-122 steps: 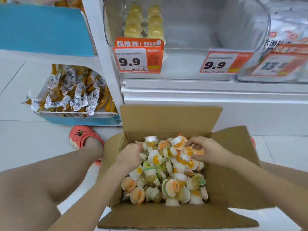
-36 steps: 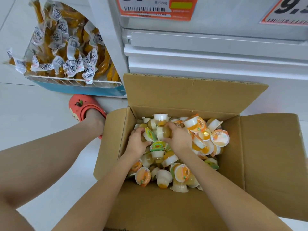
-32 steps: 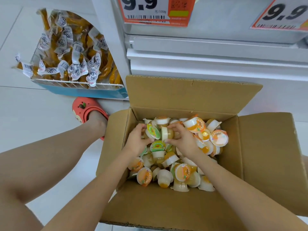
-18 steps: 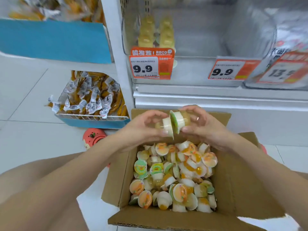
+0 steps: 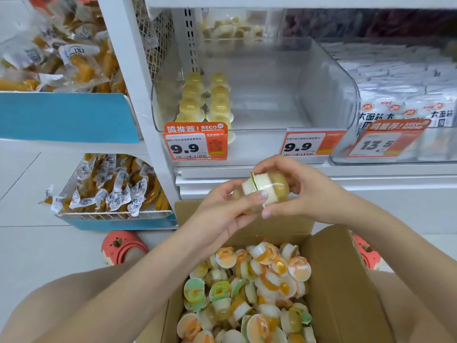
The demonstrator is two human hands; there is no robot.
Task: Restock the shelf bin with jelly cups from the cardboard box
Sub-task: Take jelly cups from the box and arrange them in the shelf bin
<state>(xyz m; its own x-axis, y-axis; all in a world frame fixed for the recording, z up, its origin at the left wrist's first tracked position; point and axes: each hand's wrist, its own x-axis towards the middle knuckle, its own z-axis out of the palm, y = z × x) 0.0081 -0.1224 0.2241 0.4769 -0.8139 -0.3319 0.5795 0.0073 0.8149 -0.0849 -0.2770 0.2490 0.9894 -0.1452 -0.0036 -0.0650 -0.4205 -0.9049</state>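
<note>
Presently, I have both hands raised above the open cardboard box (image 5: 346,280), in front of the lower shelf edge. My left hand (image 5: 222,214) and right hand (image 5: 306,191) meet around a small cluster of jelly cups (image 5: 265,188): pale yellow cups with white rims, lying on their sides, lids facing each other. The left fingers curl around the cups from the near side, thumb across the white rim; the right fingers curl over the top and far side, thumb beneath. How many cups are in the cluster I cannot tell; at least two. The box sits on the floor between my knees, its flaps folded outward, holding a loose heap of jelly cups with orange and green lids (image 5: 247,293). Above, the clear shelf bin (image 5: 341,78) stands on the white shelf; two short rows of yellow jelly cups (image 5: 205,100) occupy its left side. Orange price tags reading 9.9 (image 5: 195,144) hang along its front. To the left, a wire basket of wrapped orange snack sticks (image 5: 111,189) rests low on the floor. A red clog (image 5: 121,246) shows beside the box.
</note>
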